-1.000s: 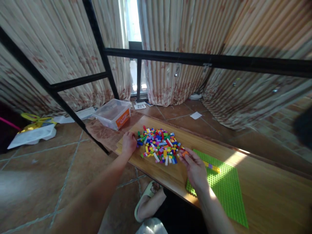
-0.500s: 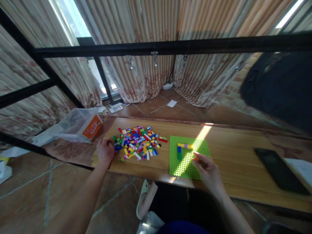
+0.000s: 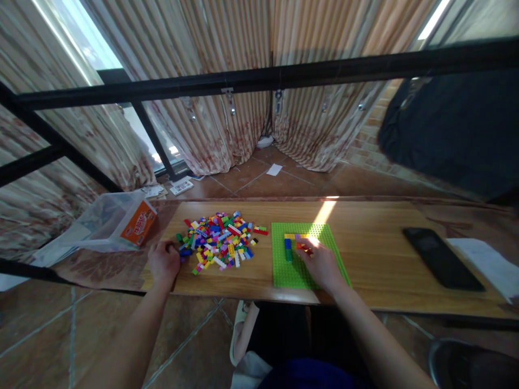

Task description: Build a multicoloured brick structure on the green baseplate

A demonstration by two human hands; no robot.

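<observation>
Over the green baseplate [image 3: 284, 275], my right hand [image 3: 322, 265] pinches a small orange toy brick [image 3: 301, 246]. Fingers partly cover the brick, and I cannot tell whether it touches the plate. Beside it on the plate, a row of yellow bricks with a purple one [image 3: 297, 236] meets a blue and green column [image 3: 288, 249] at a corner. At the table's left end, my left hand [image 3: 164, 263] rests with curled fingers against the left side of a loose pile of coloured bricks [image 3: 223, 240]. What lies under those fingers is hidden.
A clear plastic box with an orange label [image 3: 109, 221] lies left of the wooden table [image 3: 377, 254]. A black phone-like slab [image 3: 441, 259] and white paper [image 3: 486, 265] lie at the right. A dark metal bar [image 3: 251, 81] crosses in front of the curtains.
My right hand has moved the orange brick up and left across the plate, close to the corner of the bricks. My left hand stays beside the pile. The camera view has shifted.
</observation>
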